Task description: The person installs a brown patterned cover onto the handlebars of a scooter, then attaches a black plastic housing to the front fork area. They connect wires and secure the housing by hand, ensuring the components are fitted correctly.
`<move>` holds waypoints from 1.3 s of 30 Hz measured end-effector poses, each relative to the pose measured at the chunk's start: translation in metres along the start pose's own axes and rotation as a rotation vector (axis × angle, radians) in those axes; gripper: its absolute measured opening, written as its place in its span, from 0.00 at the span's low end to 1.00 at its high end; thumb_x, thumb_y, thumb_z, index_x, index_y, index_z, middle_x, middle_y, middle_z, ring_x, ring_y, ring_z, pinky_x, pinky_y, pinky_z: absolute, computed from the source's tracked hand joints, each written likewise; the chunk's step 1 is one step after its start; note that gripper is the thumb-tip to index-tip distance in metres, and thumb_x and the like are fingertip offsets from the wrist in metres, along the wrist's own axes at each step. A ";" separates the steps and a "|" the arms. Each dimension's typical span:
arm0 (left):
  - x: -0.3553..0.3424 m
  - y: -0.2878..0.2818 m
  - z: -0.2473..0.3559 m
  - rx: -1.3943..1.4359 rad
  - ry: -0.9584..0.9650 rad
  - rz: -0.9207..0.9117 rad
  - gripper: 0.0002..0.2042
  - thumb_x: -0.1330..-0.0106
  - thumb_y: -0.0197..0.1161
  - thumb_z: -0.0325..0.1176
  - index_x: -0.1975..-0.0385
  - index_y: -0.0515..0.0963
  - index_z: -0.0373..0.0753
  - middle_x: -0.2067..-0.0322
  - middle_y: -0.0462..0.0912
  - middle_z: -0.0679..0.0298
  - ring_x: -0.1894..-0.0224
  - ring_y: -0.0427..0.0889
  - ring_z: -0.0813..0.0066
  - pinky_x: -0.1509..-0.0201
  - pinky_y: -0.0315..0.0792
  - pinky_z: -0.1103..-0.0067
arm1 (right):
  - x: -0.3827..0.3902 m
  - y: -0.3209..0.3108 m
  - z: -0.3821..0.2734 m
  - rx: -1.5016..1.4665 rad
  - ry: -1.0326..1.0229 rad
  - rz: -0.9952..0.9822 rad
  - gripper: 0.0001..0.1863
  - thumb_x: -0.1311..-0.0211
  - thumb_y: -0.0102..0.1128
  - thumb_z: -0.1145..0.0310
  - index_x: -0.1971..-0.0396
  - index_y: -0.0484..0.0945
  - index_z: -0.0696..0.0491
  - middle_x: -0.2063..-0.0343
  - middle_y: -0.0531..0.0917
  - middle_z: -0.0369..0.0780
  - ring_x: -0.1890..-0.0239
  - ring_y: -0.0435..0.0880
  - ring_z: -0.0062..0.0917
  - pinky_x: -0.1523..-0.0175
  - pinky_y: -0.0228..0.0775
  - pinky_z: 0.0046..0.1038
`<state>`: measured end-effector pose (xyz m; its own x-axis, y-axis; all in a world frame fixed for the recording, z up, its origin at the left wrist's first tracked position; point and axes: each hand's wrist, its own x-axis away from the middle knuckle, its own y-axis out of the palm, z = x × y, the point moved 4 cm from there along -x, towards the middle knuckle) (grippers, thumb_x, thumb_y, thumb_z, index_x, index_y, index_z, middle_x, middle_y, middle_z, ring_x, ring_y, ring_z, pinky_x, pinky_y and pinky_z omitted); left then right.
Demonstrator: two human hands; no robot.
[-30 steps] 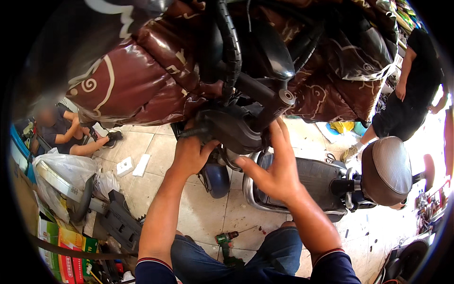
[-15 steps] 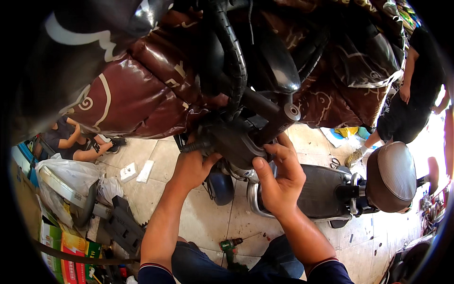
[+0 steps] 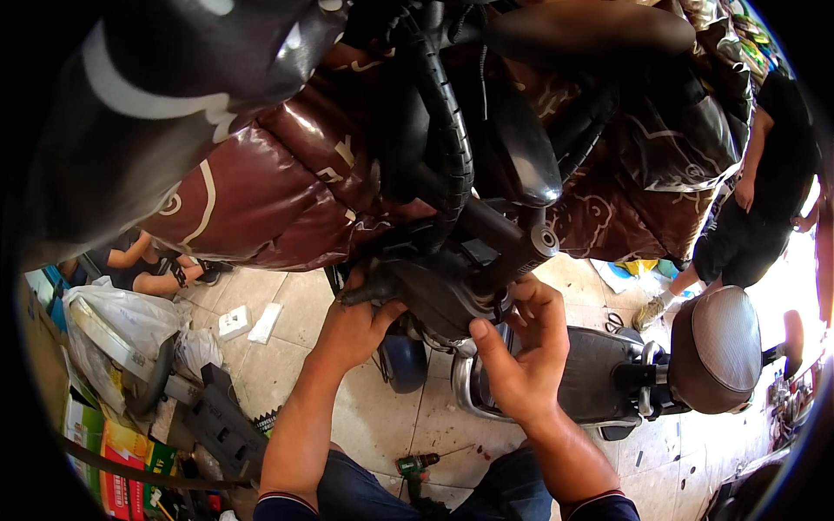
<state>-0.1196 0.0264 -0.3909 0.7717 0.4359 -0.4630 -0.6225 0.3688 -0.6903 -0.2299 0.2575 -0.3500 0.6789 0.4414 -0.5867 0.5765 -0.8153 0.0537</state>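
Observation:
A black plastic cover (image 3: 421,291) sits at the base of a thick black tube (image 3: 521,259), under a bundle of spiral-wrapped cables (image 3: 453,139). My left hand (image 3: 352,328) grips the cover's left end, next to a short black rubber sleeve; its thumb presses from below and the other fingers are partly hidden behind. On the right end, my right hand (image 3: 528,347) closes around the cover's edge, thumb in front and fingers beside the tube. Whatever lies behind the cover is hidden. A dark blue rounded part (image 3: 406,360) hangs just below.
A glossy maroon quilted cover (image 3: 269,191) drapes over the vehicle's front. A black footboard (image 3: 595,369) and a padded seat (image 3: 717,347) stand right. A green drill (image 3: 417,464) lies between my legs. One person (image 3: 769,182) stands right; another (image 3: 156,271) sits left, beyond a plastic bag (image 3: 122,321).
The whole view has shifted a little, so the scene sits lower. My right hand has shifted slightly along the cover's right end; my left hand keeps its grip.

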 end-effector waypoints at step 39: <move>-0.013 -0.014 0.006 -0.110 -0.018 -0.160 0.31 0.24 0.63 0.53 0.30 0.68 0.39 0.36 0.76 0.43 0.36 0.77 0.36 0.34 0.74 0.55 | -0.034 0.013 -0.002 0.275 -0.109 -0.212 0.56 0.54 0.92 0.59 0.28 0.66 0.63 0.37 0.77 0.44 0.35 0.78 0.31 0.31 0.71 0.34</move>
<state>-0.1219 0.0210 -0.3719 0.8566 0.3939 -0.3333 -0.4734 0.3427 -0.8115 -0.2447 0.2329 -0.3274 0.4958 0.5811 -0.6453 0.5457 -0.7866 -0.2890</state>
